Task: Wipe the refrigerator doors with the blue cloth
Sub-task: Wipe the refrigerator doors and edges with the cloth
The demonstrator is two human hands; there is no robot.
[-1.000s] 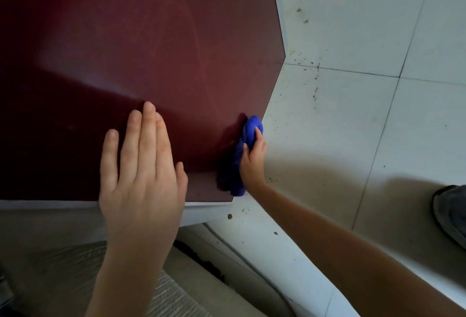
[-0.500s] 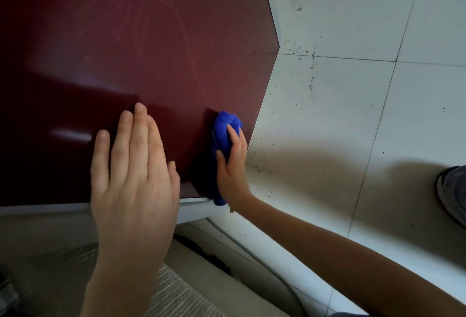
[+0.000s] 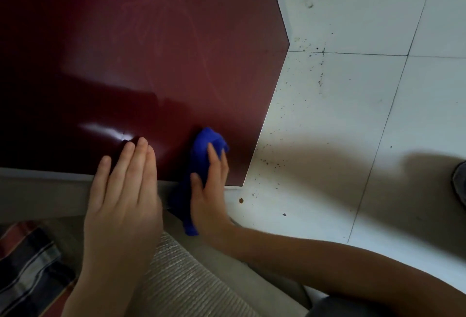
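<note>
The right hand point(image 3: 210, 190) presses the bunched blue cloth point(image 3: 199, 165) against the near edge of the dark red refrigerator door point(image 3: 151, 64), fingers curled on it. The left hand point(image 3: 126, 190) lies flat and empty, bracing the door. Best to keep even pressure and overlap strokes along that edge.

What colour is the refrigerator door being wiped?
Glossy dark red refrigerator door, with a faint leaf-like pattern; head view.

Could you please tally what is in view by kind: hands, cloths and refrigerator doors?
Hands: 2, left hand and right hand
Cloths: 1, blue cloth
Refrigerator doors: 1, dark red refrigerator door
Total: 4
</note>
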